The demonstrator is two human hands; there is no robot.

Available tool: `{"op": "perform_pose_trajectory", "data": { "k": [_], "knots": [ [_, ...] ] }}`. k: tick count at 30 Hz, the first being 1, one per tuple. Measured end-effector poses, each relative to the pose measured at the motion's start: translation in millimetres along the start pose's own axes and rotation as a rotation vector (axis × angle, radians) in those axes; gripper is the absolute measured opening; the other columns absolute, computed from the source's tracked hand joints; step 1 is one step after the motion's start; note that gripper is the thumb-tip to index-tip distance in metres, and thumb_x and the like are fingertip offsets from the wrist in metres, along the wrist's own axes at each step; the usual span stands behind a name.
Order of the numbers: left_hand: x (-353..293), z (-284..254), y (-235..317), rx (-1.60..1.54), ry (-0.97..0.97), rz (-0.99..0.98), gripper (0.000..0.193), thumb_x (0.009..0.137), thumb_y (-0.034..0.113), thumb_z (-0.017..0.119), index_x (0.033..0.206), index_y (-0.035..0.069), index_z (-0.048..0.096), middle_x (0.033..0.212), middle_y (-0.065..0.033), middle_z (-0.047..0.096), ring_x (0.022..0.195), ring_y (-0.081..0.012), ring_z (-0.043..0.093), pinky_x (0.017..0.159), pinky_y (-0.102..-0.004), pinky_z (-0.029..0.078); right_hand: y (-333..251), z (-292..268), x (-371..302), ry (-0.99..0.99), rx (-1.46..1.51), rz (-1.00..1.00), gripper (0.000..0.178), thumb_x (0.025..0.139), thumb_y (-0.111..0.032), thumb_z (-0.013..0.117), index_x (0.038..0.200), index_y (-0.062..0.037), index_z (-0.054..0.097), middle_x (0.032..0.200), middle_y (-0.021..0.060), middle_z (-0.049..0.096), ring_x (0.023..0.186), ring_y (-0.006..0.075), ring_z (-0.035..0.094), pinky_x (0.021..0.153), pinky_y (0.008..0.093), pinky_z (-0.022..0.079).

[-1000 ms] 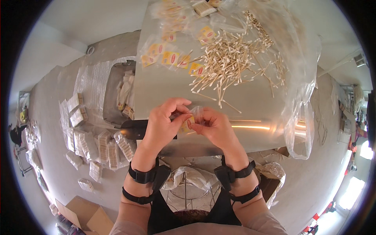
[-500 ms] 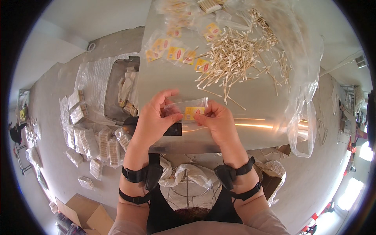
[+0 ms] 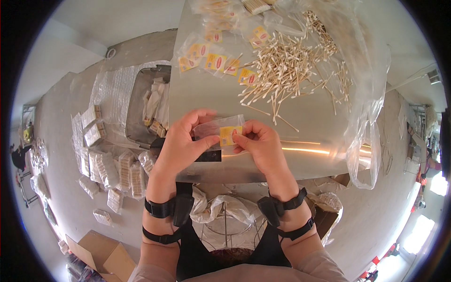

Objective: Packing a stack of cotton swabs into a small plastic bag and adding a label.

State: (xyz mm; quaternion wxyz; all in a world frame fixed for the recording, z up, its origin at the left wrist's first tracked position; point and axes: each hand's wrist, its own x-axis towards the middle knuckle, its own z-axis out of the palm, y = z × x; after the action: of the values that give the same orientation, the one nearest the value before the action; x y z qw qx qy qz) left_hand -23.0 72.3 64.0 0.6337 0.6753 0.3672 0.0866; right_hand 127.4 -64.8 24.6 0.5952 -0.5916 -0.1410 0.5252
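From my end, I see the left hand point(image 3: 183, 143) and right hand point(image 3: 261, 144) a little apart, both clamped on one clear bag point(image 3: 211, 129) between them, the right thumb on its yellow label point(image 3: 226, 135). Close by the left hand, a black strip point(image 3: 210, 156) lies on the table point(image 3: 314, 120). Beyond the right hand I've got heaped swabs point(image 3: 284, 68); beyond the left, labelled packets point(image 3: 216, 62).

Glare at your right

Before you stands a smooth, grey, shiny-topped table point(image 3: 202, 98), streaked with warm light point(image 3: 305, 150); around you spread a dull grey floor point(image 3: 361, 225) and plain whitish walls point(image 3: 131, 21), with glaring white rectangular windows point(image 3: 419, 232).
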Motion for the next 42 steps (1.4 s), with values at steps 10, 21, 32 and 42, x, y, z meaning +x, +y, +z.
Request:
{"op": "perform_pose_trajectory", "data": {
  "k": [10,21,32,42],
  "knots": [
    [2,21,-4,0.053,0.119,-0.015,0.034,0.08,-0.001,0.078,0.111,0.003,0.063,0.083,-0.0002,0.064,0.077,-0.006,0.06,0.069,-0.0221,0.05,-3,13,-5,0.078,-0.111,-0.057,0.02,0.09,-0.009,0.075,0.084,-0.0006,0.057,0.072,0.0017,0.062,0.063,0.0085,0.065,0.054,0.0218,0.051],
    [4,20,-4,0.001,0.109,-0.03,0.034,0.08,0.001,0.08,0.11,0.005,0.063,0.083,0.0028,0.062,0.076,-0.0024,0.057,0.068,-0.0182,0.047,4,-5,-2,-0.024,0.286,0.015,0.004,0.096,-0.003,0.062,0.095,0.0006,0.06,0.088,0.004,0.062,0.076,0.0111,0.063,0.072,0.0307,0.062],
    [3,14,-7,0.046,0.06,0.035,0.032,0.08,0.002,0.08,0.108,0.007,0.063,0.083,0.0045,0.062,0.077,-0.0021,0.056,0.071,-0.0187,0.045,2,-8,-1,-0.103,0.228,0.005,0.013,0.093,0.004,0.06,0.105,0.0006,0.059,0.093,0.0059,0.064,0.08,0.0125,0.065,0.073,0.0324,0.063],
    [2,13,-6,0.085,0.044,0.031,0.032,0.08,0.001,0.079,0.108,0.003,0.063,0.084,-0.0004,0.061,0.079,-0.008,0.057,0.072,-0.0235,0.05,-2,1,-1,-0.071,0.162,-0.005,0.013,0.092,0.0,0.066,0.104,0.0002,0.06,0.092,0.0054,0.066,0.078,0.0103,0.065,0.065,0.0257,0.058]
  ]
}}
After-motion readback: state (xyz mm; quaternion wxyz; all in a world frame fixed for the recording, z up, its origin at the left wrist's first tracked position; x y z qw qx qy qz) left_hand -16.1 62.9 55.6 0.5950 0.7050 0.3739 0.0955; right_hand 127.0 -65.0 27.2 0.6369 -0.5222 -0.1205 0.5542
